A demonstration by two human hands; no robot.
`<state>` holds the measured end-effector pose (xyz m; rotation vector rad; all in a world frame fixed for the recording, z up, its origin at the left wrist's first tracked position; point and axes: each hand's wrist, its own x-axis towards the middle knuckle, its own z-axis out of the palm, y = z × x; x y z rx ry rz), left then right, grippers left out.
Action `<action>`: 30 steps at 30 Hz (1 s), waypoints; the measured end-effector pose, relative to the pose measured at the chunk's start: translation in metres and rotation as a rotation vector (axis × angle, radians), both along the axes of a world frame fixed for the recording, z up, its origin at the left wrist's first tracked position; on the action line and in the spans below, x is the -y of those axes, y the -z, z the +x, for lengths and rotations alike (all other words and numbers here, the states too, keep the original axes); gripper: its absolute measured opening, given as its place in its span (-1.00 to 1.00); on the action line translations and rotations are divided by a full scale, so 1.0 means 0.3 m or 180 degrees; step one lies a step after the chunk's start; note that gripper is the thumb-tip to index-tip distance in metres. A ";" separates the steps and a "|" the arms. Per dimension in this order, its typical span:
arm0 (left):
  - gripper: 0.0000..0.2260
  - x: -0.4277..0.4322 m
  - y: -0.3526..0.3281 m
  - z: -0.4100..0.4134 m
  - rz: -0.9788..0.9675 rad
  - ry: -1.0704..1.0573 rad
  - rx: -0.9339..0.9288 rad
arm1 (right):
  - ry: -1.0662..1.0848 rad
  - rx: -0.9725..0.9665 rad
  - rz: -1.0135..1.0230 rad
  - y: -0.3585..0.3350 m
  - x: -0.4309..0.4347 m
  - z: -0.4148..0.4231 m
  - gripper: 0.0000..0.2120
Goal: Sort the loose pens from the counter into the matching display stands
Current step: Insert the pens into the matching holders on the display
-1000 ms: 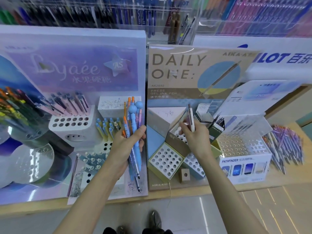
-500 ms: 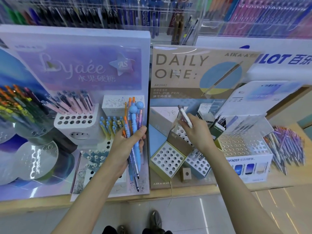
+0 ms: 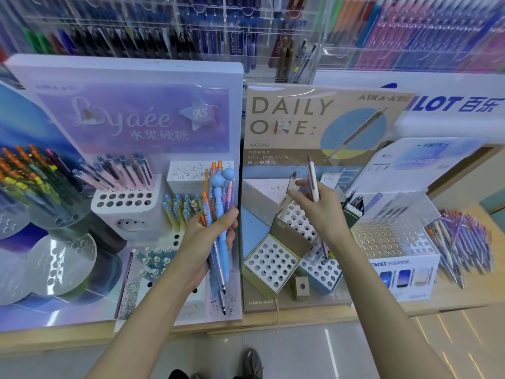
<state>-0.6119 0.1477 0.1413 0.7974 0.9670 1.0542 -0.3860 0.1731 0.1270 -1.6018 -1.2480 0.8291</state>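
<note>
1. We're looking down at the left hand [image 3: 203, 242], and it's full: fingers and thumb are wrapped round a bundle of pens [image 3: 220, 198], blue, orange and lilac, clicker ends up and tips hanging below the palm.
2. That bundle hangs in front of the purple Lyaée stand [image 3: 131, 124], just by its right edge.
3. Over to the right hand [image 3: 321, 207], raised over the Daily One stand [image 3: 289, 127]. It pinches a white pen [image 3: 313, 184], held nearly upright against the palm, top end above the fingers.
4. A second one, a beige pen [image 3: 291, 181], leans at the fingertips with its lower end down at the white holed block [image 3: 302, 222]. Whether the tip sits in a hole we can't quite tell, the view is soft there.
5. In front of that block sit a yellow-edged holed block [image 3: 270, 265] and a blue holed block [image 3: 322, 272], the blue one with a few pens standing in it.
6. Further right, the clear Pathfinder box [image 3: 393, 239], and beside it the pile of loose pens [image 3: 461, 242] lying fanned out on the wooden counter [image 3: 451, 303].
</note>
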 end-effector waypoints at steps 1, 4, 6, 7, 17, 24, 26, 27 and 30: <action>-0.81 0.000 0.000 0.001 -0.0002 -0.0007 0.0012 | 0.0108 0.0030 0.0000 -0.004 -0.010 -0.010 -0.85; -0.79 0.000 0.000 0.005 -0.0018 -0.0024 0.0015 | 0.0247 0.0285 -0.0051 -0.004 -0.033 -0.031 -0.81; -0.79 0.002 0.002 0.006 -0.0024 -0.0041 0.0002 | 0.0216 0.0517 -0.0091 0.002 -0.032 -0.033 -0.81; -0.80 0.003 0.002 0.007 -0.0022 -0.0044 -0.0002 | 0.0194 0.0573 -0.0079 0.005 -0.027 -0.030 -0.83; -0.79 0.009 0.002 0.028 0.0016 0.0022 -0.0084 | -0.0038 0.1013 0.0143 0.024 0.025 -0.035 -0.85; -0.80 0.009 0.011 0.031 0.0051 0.0042 -0.0036 | 0.0142 0.0409 -0.0108 0.016 0.024 -0.036 -0.88; -0.80 0.009 0.011 0.032 0.0062 0.0046 -0.0048 | 0.0117 0.0365 -0.0117 0.016 0.027 -0.033 -0.86; -0.80 0.008 0.011 0.033 0.0066 0.0046 -0.0045 | 0.0069 0.0313 -0.0098 0.015 0.030 -0.031 -0.87; -0.75 0.005 0.014 0.038 0.0057 0.0048 -0.0012 | -0.0089 0.0111 0.0067 0.010 0.053 -0.023 -0.87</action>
